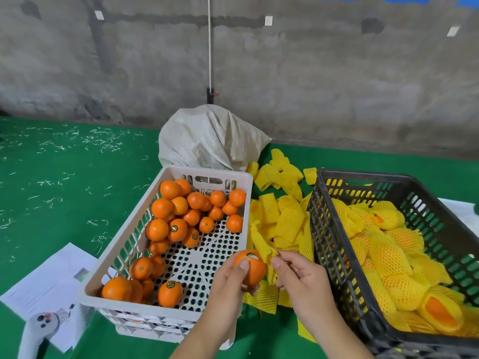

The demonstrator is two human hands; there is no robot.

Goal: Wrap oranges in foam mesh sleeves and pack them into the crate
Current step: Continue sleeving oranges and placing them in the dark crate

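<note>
Orange oranges fill a beige perforated crate at nine o'clock; yellow mesh sleeves centre; black crate at three o'clock; green floor.

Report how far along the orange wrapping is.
Done: the black crate holds a pile of wrapped oranges. In hand: the left hand grips a bare orange while the right hand pinches a sleeve beside it. Left: about two dozen bare oranges in the white crate.

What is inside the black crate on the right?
The black crate holds oranges wrapped in yellow foam sleeves; orange skin shows through one open end. The lower layers and the crate's floor are covered.
</note>
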